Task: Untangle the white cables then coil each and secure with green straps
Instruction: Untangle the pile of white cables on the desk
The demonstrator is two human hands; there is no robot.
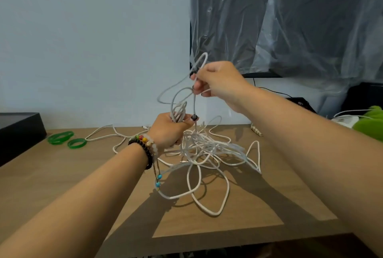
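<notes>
Both hands: left hand (169,131) grips bunched white cables (207,150), right hand (215,81) pinches a loop; untangling underway, next I'd draw it free.

Left hand (169,131) gripped bunch of white cables (204,150) above tabletop (83,174), beaded bracelets (145,146) on wrist. Right hand (217,83) higher, pinched one cable strand, loop rising above fingers. Rest of tangle lay spread near tabletop's middle, loops reaching toward front edge. Two green straps (67,139) lay flat near back left corner, beside black box (18,129). Plastic-covered dark screen (290,19) stood behind back right edge.
</notes>
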